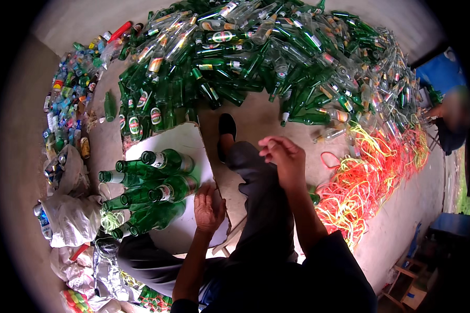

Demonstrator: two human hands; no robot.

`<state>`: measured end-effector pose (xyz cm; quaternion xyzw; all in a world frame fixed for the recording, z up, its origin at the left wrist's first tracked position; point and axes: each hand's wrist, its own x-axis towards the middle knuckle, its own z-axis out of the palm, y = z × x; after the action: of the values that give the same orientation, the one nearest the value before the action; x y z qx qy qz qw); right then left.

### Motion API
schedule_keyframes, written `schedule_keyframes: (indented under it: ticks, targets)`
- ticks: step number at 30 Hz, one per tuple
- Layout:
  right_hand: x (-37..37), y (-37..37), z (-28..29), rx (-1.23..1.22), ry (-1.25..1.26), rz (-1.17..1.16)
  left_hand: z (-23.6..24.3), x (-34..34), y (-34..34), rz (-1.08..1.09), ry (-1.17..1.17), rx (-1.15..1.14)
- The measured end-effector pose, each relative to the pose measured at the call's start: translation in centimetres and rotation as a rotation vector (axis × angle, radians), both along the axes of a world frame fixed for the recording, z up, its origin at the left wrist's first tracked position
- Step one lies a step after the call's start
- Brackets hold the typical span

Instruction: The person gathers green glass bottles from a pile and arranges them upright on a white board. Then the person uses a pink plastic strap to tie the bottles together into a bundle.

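"Where are the bottles (172, 189)?"

"Left of centre in the frame, grouped on the white worktop (168, 136). Necks point to the frame's left, bases towards its middle."

"Which hand is nearer?"

"The left hand (209, 209), just right of the bases. It's palm down, fingers extended and released, aimed at the top of the frame, so across the bottles' long axes. Whether a fingertip touches glass, I can't tell."

"And the right hand (286, 156)?"

"Raised, right of centre, well apart from the bottles and nearer the string (357, 180) (a red and yellow muddle). Its fingers are bent; I can't tell if they pinch anything."

"What else is unclear?"

"Some bottles are partly hidden by their neighbours, so I wouldn't trust a count. Standing or lying is doubtful too (the fisheye bends everything). Beside the right forearm (302, 206), a loose green bottle (314, 197) is mostly covered."
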<state>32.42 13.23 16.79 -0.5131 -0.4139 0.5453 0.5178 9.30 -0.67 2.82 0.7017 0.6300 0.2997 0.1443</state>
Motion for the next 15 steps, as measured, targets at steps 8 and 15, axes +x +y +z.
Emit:
schedule_keyframes:
  ticks: [8, 15]
  targets:
    - [6.8, 4.4, -17.2, -0.369, -0.086, -0.039, -0.3, 0.1, 0.3, -0.008, 0.039, -0.008]
    - [9.8, 6.1, -29.4, -0.53, -0.372, 0.128, 0.1, 0.2, 0.4, 0.012, 0.06, -0.028]
